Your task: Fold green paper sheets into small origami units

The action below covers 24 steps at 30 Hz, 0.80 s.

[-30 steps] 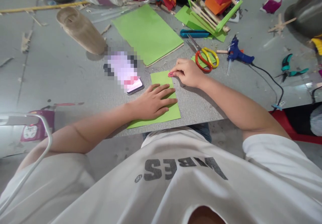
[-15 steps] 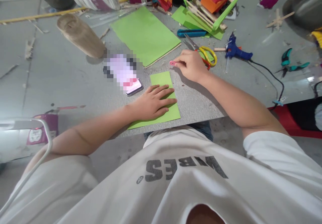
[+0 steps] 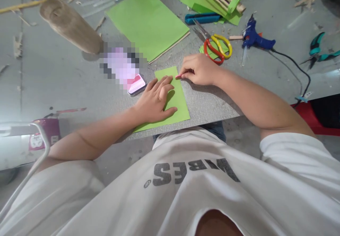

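Observation:
My left hand [image 3: 156, 99] lies on a green sheet of paper [image 3: 182, 105] near the table edge, its fingers spread and the middle ones slightly bent. Between the fingertips of my right hand [image 3: 199, 69] is a small, flat pink piece [image 3: 178, 76], its kind too small to make out. Its tip is at the sheet's upper right edge. A phone [image 3: 137, 84], partly blurred out, rests just left of the sheet. Beyond my right hand are scissors with red and yellow handles [image 3: 222, 48].
Behind lies a stack of green paper [image 3: 148, 23]. A teal cutter knife [image 3: 203, 18], a blue glue gun [image 3: 256, 38] with a black cord and teal pliers [image 3: 316, 53] are spread to the right. A wooden cylinder [image 3: 71, 27] stands at the left.
My right hand has brought the pink piece down and left to the edge of the green sheet. The fingers of my left hand have shifted and bent a little. The view has tilted slightly downward.

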Each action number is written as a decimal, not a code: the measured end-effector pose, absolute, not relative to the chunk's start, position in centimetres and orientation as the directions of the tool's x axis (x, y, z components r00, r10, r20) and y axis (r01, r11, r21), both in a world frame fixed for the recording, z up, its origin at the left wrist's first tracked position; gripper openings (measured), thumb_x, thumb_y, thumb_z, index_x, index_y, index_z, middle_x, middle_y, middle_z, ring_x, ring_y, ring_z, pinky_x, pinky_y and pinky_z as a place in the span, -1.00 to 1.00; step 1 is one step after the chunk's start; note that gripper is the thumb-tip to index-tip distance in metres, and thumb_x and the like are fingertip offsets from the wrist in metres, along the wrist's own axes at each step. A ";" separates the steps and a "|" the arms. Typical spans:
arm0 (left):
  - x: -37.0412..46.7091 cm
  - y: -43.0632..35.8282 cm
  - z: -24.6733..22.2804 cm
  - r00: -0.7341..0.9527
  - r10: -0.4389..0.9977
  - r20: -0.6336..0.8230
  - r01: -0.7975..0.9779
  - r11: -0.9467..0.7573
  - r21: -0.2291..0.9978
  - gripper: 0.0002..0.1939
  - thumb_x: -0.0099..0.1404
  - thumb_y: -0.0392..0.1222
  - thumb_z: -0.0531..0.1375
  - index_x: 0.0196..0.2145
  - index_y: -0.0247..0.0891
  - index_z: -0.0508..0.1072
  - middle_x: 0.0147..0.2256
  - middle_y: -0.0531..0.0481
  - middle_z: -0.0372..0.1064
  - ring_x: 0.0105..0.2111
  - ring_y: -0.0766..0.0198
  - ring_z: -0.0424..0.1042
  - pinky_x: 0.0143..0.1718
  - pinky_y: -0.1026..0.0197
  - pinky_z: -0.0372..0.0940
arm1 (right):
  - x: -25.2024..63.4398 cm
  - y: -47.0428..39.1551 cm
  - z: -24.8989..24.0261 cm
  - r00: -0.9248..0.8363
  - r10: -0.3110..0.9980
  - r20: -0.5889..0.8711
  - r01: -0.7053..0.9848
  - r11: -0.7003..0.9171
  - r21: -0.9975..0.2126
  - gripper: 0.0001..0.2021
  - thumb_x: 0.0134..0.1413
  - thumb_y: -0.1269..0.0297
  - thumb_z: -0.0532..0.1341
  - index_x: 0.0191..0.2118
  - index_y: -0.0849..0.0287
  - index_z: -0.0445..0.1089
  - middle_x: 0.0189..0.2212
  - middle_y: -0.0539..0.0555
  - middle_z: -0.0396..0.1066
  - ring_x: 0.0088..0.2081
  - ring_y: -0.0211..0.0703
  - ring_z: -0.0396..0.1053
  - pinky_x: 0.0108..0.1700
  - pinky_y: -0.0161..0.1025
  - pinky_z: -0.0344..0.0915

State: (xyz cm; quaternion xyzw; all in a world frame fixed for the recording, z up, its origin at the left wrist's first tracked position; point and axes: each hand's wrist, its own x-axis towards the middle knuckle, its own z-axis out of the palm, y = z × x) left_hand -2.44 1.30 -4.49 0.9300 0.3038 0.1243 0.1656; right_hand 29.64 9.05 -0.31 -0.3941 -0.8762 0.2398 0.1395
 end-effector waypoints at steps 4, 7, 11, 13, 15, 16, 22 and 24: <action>-2.4 1.2 -4.5 0.770 0.628 0.111 0.547 -0.740 0.392 -0.16 0.74 0.49 0.21 0.62 -0.12 0.22 0.82 -0.55 0.11 0.85 -0.50 0.12 0.78 -0.74 0.06 | 30.0 8.5 0.1 -0.722 0.691 0.041 0.558 0.616 -0.557 -0.79 0.60 0.08 0.41 -0.08 0.02 0.78 -0.11 0.13 0.71 -0.10 0.08 0.58 0.04 0.08 0.44; -2.4 1.1 -4.5 0.762 0.640 0.094 0.565 -0.729 0.386 -0.11 0.72 0.49 0.24 0.66 -0.15 0.20 0.83 -0.55 0.09 0.85 -0.54 0.09 0.80 -0.73 0.01 | 30.3 8.3 0.2 -0.767 0.640 0.050 0.498 0.643 -0.582 -0.71 0.62 0.01 0.42 -0.12 0.06 0.79 -0.16 0.11 0.69 -0.13 0.03 0.57 0.02 0.04 0.41; -2.4 1.0 -4.4 0.754 0.652 0.077 0.581 -0.718 0.382 -0.06 0.70 0.50 0.26 0.68 -0.18 0.19 0.84 -0.57 0.06 0.85 -0.59 0.06 0.80 -0.70 0.00 | 30.5 7.9 0.5 -0.804 0.595 0.025 0.459 0.645 -0.611 -0.62 0.66 -0.06 0.40 -0.17 0.06 0.80 -0.19 0.09 0.69 -0.14 -0.01 0.56 0.01 0.02 0.38; -2.4 1.0 -4.3 0.753 0.654 0.079 0.583 -0.717 0.382 -0.05 0.70 0.50 0.26 0.69 -0.17 0.19 0.84 -0.56 0.06 0.86 -0.59 0.06 0.80 -0.70 0.00 | 30.6 7.6 0.7 -0.816 0.577 0.008 0.449 0.644 -0.619 -0.62 0.66 -0.06 0.40 -0.18 0.06 0.80 -0.18 0.08 0.70 -0.12 0.00 0.57 0.02 0.01 0.37; -2.4 0.9 -4.3 0.751 0.656 0.078 0.586 -0.715 0.381 -0.05 0.70 0.50 0.26 0.70 -0.16 0.19 0.84 -0.53 0.07 0.86 -0.56 0.05 0.80 -0.68 0.00 | 30.6 7.1 1.0 -0.829 0.559 -0.005 0.439 0.645 -0.625 -0.64 0.65 -0.04 0.42 -0.18 0.05 0.81 -0.19 0.08 0.71 -0.11 0.00 0.58 0.02 0.00 0.38; -2.4 0.9 -4.3 0.750 0.658 0.076 0.588 -0.714 0.381 -0.05 0.71 0.50 0.25 0.71 -0.15 0.19 0.84 -0.52 0.07 0.86 -0.55 0.05 0.80 -0.68 0.00 | 30.6 6.9 1.1 -0.835 0.551 -0.010 0.435 0.647 -0.627 -0.65 0.65 -0.02 0.42 -0.18 0.04 0.81 -0.19 0.07 0.71 -0.11 0.00 0.59 0.02 -0.01 0.38; -2.4 0.9 -3.9 0.754 0.655 0.043 0.595 -0.710 0.378 -0.07 0.73 0.50 0.21 0.74 -0.11 0.23 0.85 -0.44 0.05 0.87 -0.51 0.01 0.81 -0.65 -0.04 | 30.4 5.4 1.9 -0.854 0.516 -0.066 0.432 0.633 -0.643 -0.75 0.61 0.13 0.46 -0.19 0.06 0.81 -0.24 0.03 0.71 -0.18 -0.08 0.54 -0.02 -0.04 0.36; -2.3 0.9 -3.6 0.760 0.649 0.025 0.595 -0.712 0.373 -0.08 0.74 0.50 0.19 0.74 -0.11 0.26 0.87 -0.42 0.00 0.88 -0.53 -0.01 0.82 -0.64 -0.07 | 30.2 4.9 2.1 -0.859 0.505 -0.089 0.437 0.631 -0.641 -0.76 0.60 0.20 0.47 -0.21 0.08 0.79 -0.26 0.03 0.71 -0.21 -0.11 0.50 -0.02 -0.03 0.33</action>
